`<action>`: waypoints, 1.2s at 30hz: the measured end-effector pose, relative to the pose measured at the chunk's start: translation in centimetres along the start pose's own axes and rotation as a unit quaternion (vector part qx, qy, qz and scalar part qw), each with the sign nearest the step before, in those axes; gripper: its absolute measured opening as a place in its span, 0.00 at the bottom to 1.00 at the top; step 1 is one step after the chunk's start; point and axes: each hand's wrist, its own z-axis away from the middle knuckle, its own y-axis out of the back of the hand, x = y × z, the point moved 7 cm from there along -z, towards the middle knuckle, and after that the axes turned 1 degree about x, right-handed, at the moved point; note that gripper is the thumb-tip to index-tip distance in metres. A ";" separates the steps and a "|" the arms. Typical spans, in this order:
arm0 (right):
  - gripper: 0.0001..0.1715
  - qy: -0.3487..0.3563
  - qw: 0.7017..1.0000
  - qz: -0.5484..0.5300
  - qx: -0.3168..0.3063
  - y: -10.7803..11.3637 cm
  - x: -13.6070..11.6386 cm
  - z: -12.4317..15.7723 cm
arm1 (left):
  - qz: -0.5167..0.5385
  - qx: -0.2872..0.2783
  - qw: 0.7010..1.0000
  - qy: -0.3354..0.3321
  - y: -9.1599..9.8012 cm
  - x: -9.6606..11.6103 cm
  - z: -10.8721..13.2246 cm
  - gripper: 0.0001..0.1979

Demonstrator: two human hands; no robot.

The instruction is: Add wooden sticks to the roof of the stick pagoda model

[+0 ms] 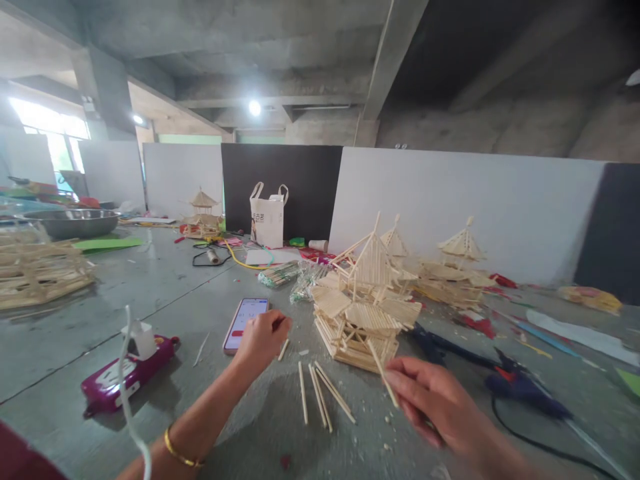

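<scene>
My left hand point(261, 339) hovers with its fingers curled together in a pinch, just right of a smartphone point(245, 323) lying face up with its screen lit. A short stick piece point(283, 349) lies just below its fingertips. My right hand point(434, 400) pinches a thin wooden stick point(383, 368) that slants up toward the stick-built model house point(364, 308). Several loose sticks point(320, 395) lie on the grey table point(210, 400) between my hands.
A dark blue glue gun point(517, 383) with a black cord lies at the right. A magenta power strip point(125, 373) with a white plug sits at the left. More stick models point(460, 263) stand behind, a stick frame point(37, 270) far left, a white bag point(267, 217) and metal bowl point(75, 221) at the back.
</scene>
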 end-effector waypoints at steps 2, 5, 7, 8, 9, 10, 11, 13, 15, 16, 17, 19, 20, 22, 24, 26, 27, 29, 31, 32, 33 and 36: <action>0.23 0.025 1.000 0.004 0.017 0.9 -0.2 0.1 | -0.002 0.004 1.000 0.002 0.4 -0.2 0.0 0.15; 0.24 0.032 0.999 0.012 0.020 0.8 0.9 0.1 | -0.032 -0.012 0.999 -0.001 -0.1 -0.9 -0.1 0.13; 0.25 0.022 1.000 0.019 -0.006 -0.4 2.2 0.1 | -0.055 -0.035 0.998 -0.004 -1.0 -1.2 -0.1 0.12; 0.25 0.013 1.000 0.014 -0.023 -1.0 2.9 0.0 | -0.065 -0.047 0.997 -0.007 -1.5 -1.2 0.0 0.11; 0.25 0.004 0.999 0.004 -0.037 -1.6 3.5 -0.1 | -0.076 -0.058 0.995 -0.011 -2.0 -1.1 0.1 0.10; 0.25 -0.006 0.999 -0.012 -0.045 -2.0 3.9 -0.1 | -0.086 -0.067 0.994 -0.017 -2.4 -1.0 0.2 0.10; 0.24 -0.016 0.998 -0.030 -0.047 -2.2 4.3 -0.2 | -0.096 -0.073 0.992 -0.022 -2.7 -0.9 0.2 0.10; 0.23 -0.032 0.996 -0.066 -0.043 -2.3 4.6 -0.3 | -0.112 -0.083 0.990 -0.030 -3.3 -0.6 0.4 0.11; 0.22 -0.040 0.995 -0.087 -0.031 -2.0 4.5 -0.3 | -0.124 -0.090 0.988 -0.036 -3.7 -0.5 0.4 0.11; 0.21 -0.042 0.995 -0.089 -0.026 -1.8 4.5 -0.3 | -0.127 -0.093 0.987 -0.039 -3.8 -0.5 0.5 0.10; 0.21 -0.043 0.995 -0.085 -0.019 -1.7 4.4 -0.3 | -0.130 -0.096 0.986 -0.043 -3.9 -0.5 0.5 0.10; 0.21 -0.043 0.996 -0.074 -0.007 -1.4 4.6 -0.3 | -0.129 -0.097 0.985 -0.055 -3.9 -0.2 0.6 0.09; 0.21 -0.042 0.997 -0.071 -0.004 -1.4 4.7 -0.3 | -0.124 -0.096 0.985 -0.065 -3.8 0.0 0.7 0.09; 0.22 -0.040 0.997 -0.069 -0.003 -1.5 5.0 -0.4 | -0.109 -0.101 0.985 -0.092 -3.5 0.6 1.1 0.08; 0.22 -0.044 0.997 -0.064 -0.002 -1.6 5.3 -0.4 | -0.091 -0.120 0.981 -0.121 -3.3 1.2 1.5 0.08; 0.22 -0.045 0.997 -0.059 -0.005 -1.7 5.5 -0.5 | -0.078 -0.154 0.974 -0.146 -3.2 1.6 2.1 0.07; 0.22 -0.045 0.997 -0.058 -0.009 -1.8 5.6 -0.5 | -0.073 -0.172 0.970 -0.158 -3.3 1.7 2.4 0.07; 0.22 -0.041 0.997 -0.057 -0.013 -1.8 5.8 -0.6 | -0.067 -0.200 0.962 -0.176 -3.5 1.9 2.8 0.07; 0.22 -0.040 0.997 -0.060 -0.013 -1.8 5.9 -0.7 | -0.058 -0.214 0.957 -0.187 -3.8 2.2 3.1 0.06; 0.22 -0.038 0.997 -0.065 -0.012 -1.7 6.0 -0.7 | -0.048 -0.213 0.957 -0.189 -3.8 2.5 3.2 0.06; 0.22 -0.034 0.997 -0.071 -0.011 -1.7 5.9 -0.7 | -0.034 -0.206 0.959 -0.192 -3.8 2.8 3.3 0.06; 0.24 -0.002 0.995 -0.095 -0.005 -1.5 5.2 -0.5 | 0.077 -0.173 0.966 -0.173 -3.5 4.4 3.7 0.06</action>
